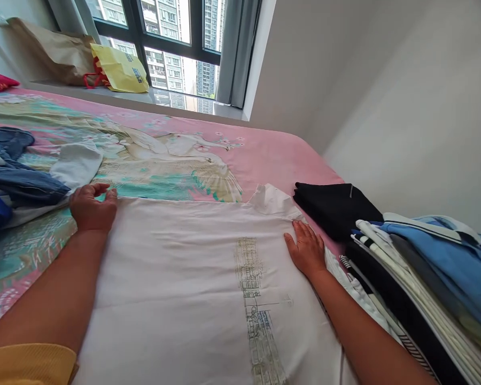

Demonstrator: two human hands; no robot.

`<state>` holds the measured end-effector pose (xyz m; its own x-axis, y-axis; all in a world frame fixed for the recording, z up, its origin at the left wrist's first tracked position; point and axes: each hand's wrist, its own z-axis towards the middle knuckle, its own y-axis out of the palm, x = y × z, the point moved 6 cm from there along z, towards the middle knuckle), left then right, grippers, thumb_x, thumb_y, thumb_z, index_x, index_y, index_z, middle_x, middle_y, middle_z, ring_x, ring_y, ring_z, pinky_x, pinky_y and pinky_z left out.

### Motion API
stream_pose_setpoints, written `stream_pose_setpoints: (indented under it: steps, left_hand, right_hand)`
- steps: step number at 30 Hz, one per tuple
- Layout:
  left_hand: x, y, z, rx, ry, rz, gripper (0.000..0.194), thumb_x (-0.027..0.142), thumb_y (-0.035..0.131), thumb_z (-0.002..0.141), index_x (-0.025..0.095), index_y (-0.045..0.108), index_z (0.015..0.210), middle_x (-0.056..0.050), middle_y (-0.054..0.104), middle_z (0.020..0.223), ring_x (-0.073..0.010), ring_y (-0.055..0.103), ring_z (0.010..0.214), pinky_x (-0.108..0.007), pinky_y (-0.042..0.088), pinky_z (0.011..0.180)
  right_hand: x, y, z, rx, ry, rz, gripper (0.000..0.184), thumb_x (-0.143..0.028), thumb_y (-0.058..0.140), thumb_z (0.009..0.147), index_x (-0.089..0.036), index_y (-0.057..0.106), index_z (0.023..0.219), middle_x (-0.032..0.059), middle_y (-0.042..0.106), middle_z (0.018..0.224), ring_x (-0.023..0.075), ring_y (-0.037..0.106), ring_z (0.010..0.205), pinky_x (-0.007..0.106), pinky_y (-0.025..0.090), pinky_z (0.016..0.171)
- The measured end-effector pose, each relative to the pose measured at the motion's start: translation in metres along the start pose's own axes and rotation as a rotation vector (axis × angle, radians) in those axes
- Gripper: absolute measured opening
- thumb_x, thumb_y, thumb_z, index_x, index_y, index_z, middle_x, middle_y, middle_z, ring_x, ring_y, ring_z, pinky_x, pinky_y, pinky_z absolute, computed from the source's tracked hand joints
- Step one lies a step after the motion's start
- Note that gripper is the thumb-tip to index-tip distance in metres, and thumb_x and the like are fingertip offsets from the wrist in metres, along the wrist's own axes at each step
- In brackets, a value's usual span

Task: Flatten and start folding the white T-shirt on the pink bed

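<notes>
A white T-shirt point(176, 267) with a grey-green printed design lies spread sideways on the bed. One sleeve point(272, 199) sticks out at its far right corner. My left hand point(94, 206) rests by the shirt's far left corner, its fingers curved and a gap showing between thumb and forefinger; no cloth is visible in that gap. Flat on the shirt near its right edge lies my right hand point(307, 247), fingers stretched out and palm down.
Folded clothes point(417, 278) are stacked at the right, beside a folded black garment point(336, 208). Rumpled jeans point(20, 171) and other clothing lie at the left on the patterned pink bedsheet point(264, 149). Paper bag point(56, 51) and yellow packet point(122, 68) sit on the windowsill.
</notes>
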<state>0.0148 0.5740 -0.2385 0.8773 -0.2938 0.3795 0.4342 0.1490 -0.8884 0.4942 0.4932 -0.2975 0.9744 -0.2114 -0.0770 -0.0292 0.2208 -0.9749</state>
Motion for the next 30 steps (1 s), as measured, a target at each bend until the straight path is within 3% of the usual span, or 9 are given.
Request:
stream_pose_setpoints:
  steps: [4, 9, 12, 18, 20, 22, 24, 27, 30]
  left_hand:
    - [0.051, 0.018, -0.010, -0.060, 0.090, 0.053, 0.058, 0.065, 0.045, 0.078, 0.029, 0.059, 0.122, -0.003, 0.058, 0.126, -0.0263, 0.049, 0.120, -0.040, 0.034, 0.107]
    - [0.095, 0.074, -0.004, -0.323, 0.264, 0.092, 0.059, 0.061, 0.035, 0.084, 0.034, 0.042, 0.137, 0.002, 0.035, 0.148, -0.0211, 0.030, 0.137, -0.039, 0.011, 0.116]
    - [0.085, 0.090, 0.011, -0.345, 0.132, 0.181, 0.064, 0.062, 0.025, 0.087, 0.033, 0.024, 0.144, 0.003, 0.018, 0.154, -0.0206, 0.012, 0.142, -0.047, -0.005, 0.113]
    - [0.069, 0.091, 0.022, -0.316, 0.047, 0.229, 0.065, 0.061, 0.020, 0.087, 0.032, 0.019, 0.145, 0.003, 0.013, 0.154, -0.0196, 0.007, 0.143, -0.049, -0.005, 0.112]
    - [0.069, 0.091, 0.022, -0.311, 0.055, 0.232, 0.064, 0.060, 0.020, 0.087, 0.032, 0.019, 0.145, 0.004, 0.013, 0.154, -0.0197, 0.007, 0.143, -0.049, -0.004, 0.112]
    - [0.069, 0.091, 0.022, -0.301, 0.061, 0.235, 0.064, 0.060, 0.020, 0.088, 0.032, 0.019, 0.145, 0.004, 0.013, 0.154, -0.0196, 0.008, 0.143, -0.049, -0.004, 0.112]
    - [0.068, 0.091, 0.022, -0.293, 0.057, 0.240, 0.063, 0.060, 0.020, 0.088, 0.033, 0.019, 0.145, 0.004, 0.013, 0.155, -0.0198, 0.008, 0.143, -0.048, -0.003, 0.112]
    - [0.068, 0.091, 0.023, -0.296, 0.047, 0.257, 0.063, 0.059, 0.020, 0.088, 0.032, 0.019, 0.145, 0.004, 0.013, 0.155, -0.0197, 0.007, 0.143, -0.048, -0.003, 0.113]
    - [0.071, 0.090, 0.022, -0.297, 0.046, 0.283, 0.063, 0.059, 0.019, 0.088, 0.032, 0.018, 0.146, 0.004, 0.013, 0.155, -0.0187, 0.007, 0.143, -0.047, -0.002, 0.113]
  right_hand:
    - [0.000, -0.001, -0.001, 0.019, 0.005, 0.018, 0.057, -0.049, 0.025, 0.092, -0.020, 0.037, 0.140, 0.0059, 0.036, 0.146, 0.0210, 0.025, 0.136, 0.046, 0.018, 0.110]
    - [0.001, 0.001, 0.000, 0.019, 0.001, 0.047, 0.057, -0.049, 0.024, 0.092, -0.020, 0.038, 0.139, 0.0058, 0.037, 0.145, 0.0205, 0.027, 0.135, 0.046, 0.018, 0.110]
    - [0.003, 0.001, 0.001, 0.030, 0.000, 0.064, 0.056, -0.048, 0.026, 0.091, -0.019, 0.040, 0.138, 0.0069, 0.038, 0.144, 0.0210, 0.028, 0.135, 0.046, 0.018, 0.110]
    - [-0.008, -0.031, -0.012, 0.228, -0.064, 0.184, 0.050, -0.042, 0.030, 0.091, -0.018, 0.045, 0.133, 0.0090, 0.039, 0.143, 0.0232, 0.027, 0.135, 0.048, 0.016, 0.110]
    - [-0.026, -0.034, -0.016, 0.173, -0.252, 0.218, 0.050, -0.040, 0.026, 0.093, -0.020, 0.042, 0.136, 0.0066, 0.036, 0.145, 0.0212, 0.024, 0.137, 0.044, 0.015, 0.111]
    - [-0.040, -0.023, -0.013, -0.009, -0.386, 0.220, 0.051, -0.041, 0.025, 0.093, -0.023, 0.038, 0.139, 0.0034, 0.034, 0.147, 0.0192, 0.024, 0.137, 0.040, 0.016, 0.112]
    - [-0.037, -0.008, 0.003, -0.142, -0.322, 0.189, 0.055, -0.045, 0.025, 0.093, -0.022, 0.033, 0.142, 0.0021, 0.030, 0.149, 0.0196, 0.021, 0.138, 0.042, 0.013, 0.113]
    - [-0.020, 0.006, 0.038, -0.193, -0.112, 0.133, 0.062, -0.049, 0.022, 0.092, -0.018, 0.024, 0.146, 0.0039, 0.021, 0.152, 0.0206, 0.013, 0.140, 0.046, 0.006, 0.114]
    - [-0.019, 0.005, 0.055, -0.233, -0.044, 0.103, 0.066, -0.052, 0.019, 0.092, -0.016, 0.017, 0.147, 0.0055, 0.014, 0.154, 0.0201, 0.006, 0.141, 0.049, 0.001, 0.113]
